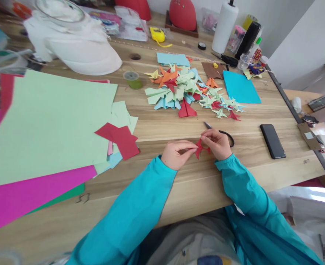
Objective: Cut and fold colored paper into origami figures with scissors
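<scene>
In the head view, pinching a small red paper piece (198, 149) just right of the frame's centre, grasping it between thumb and fingers in both grips, of left hand (179, 154) and right hand (217, 143) alike. Having scissors (207, 125), probably, lying half hidden behind the right hand on the table (157, 127). Showing a heap of folded paper shapes (176, 88) at upper centre, red paper strips (124, 141) left of centre, and a phone (272, 141) at right.
</scene>
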### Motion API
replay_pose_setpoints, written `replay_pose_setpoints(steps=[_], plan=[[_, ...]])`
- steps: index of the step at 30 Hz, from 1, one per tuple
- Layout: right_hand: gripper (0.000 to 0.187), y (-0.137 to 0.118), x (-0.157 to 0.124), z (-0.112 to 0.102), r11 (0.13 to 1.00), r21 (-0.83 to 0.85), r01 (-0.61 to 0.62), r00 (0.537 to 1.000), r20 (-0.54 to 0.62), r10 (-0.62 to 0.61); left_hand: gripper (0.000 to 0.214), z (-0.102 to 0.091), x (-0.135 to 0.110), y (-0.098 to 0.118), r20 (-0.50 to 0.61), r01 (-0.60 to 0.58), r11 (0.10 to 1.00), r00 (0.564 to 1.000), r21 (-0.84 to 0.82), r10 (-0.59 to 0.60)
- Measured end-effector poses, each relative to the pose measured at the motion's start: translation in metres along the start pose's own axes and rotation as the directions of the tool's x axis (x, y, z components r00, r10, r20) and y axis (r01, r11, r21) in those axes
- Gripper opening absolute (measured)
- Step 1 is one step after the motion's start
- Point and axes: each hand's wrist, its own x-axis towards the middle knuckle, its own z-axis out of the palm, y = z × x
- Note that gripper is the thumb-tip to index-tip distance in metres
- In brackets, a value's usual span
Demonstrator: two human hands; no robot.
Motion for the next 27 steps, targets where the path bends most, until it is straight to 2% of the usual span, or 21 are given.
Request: replay_pose_setpoints(steps=[6,11,14,17,20,23,27], plan=[[0.026,0.001,-0.001,0.001,0.994,-0.069,0.079,0.997,-0.011,-0.080,0.009,-0.001,0.000,0.002,0.009,0.006,1.000,1.000,0.008,-0.006],[0.031,0.003,0.004,-0.004,0.997,-0.016,-0.075,0.993,-0.096,0.073,0.010,-0.002,0.001,0.004,-0.005,0.009,1.000,1.000,0.016,-0.009],[0.034,0.001,0.005,-0.005,0.988,0.052,-0.149,0.986,-0.069,0.152,0.009,-0.002,0.001,0.003,-0.030,0.020,1.000,0.999,0.005,-0.020],[0.036,-0.004,0.003,-0.003,0.979,0.113,-0.168,0.984,-0.043,0.174,0.008,0.000,0.001,-0.001,-0.047,0.046,0.999,0.998,-0.007,-0.046],[0.037,-0.007,0.002,-0.002,0.973,0.146,-0.176,0.980,-0.066,0.187,0.009,0.002,0.001,-0.008,-0.159,0.091,0.995,0.983,-0.028,-0.095],[0.036,-0.007,0.002,-0.002,0.976,0.124,-0.179,0.981,-0.059,0.187,0.013,0.001,0.002,-0.012,-0.303,0.167,0.984,0.936,-0.056,-0.176],[0.037,-0.007,0.000,0.001,0.980,0.091,-0.175,0.985,0.020,0.174,0.017,-0.003,0.003,-0.008,-0.341,0.226,0.972,0.910,-0.070,-0.236]])
